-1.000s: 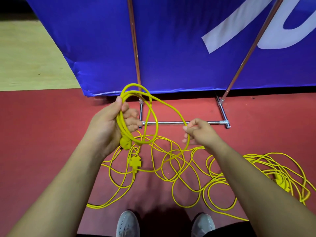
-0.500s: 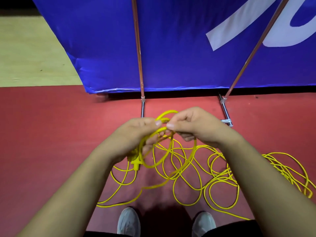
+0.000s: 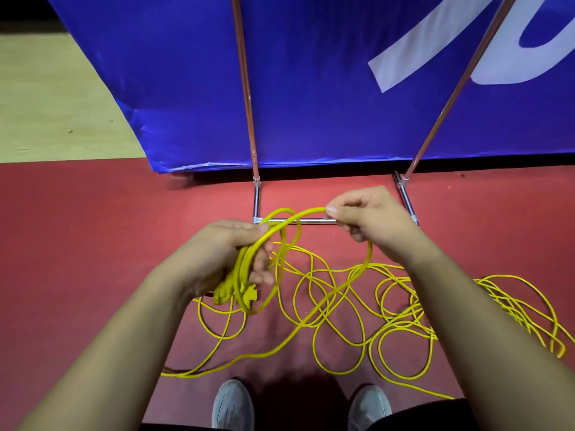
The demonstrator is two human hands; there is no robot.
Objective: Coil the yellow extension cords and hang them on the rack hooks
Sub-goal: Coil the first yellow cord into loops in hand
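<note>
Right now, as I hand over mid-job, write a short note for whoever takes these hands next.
Left hand grips a small coil of yellow cord, plugs hanging below it.
Right hand pinches the next loop beside it.
Done: a few turns coiled.
Left: the loose cord trails over the red floor, with another tangle to the right. Nothing is hung; only the rack base and poles show, the hooks are out of view.

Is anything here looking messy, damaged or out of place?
Yes: most of the yellow cord lies in loose, overlapping loops on the red floor, close to the shoes. Only a few turns sit in the left hand. No damage shows.
</note>
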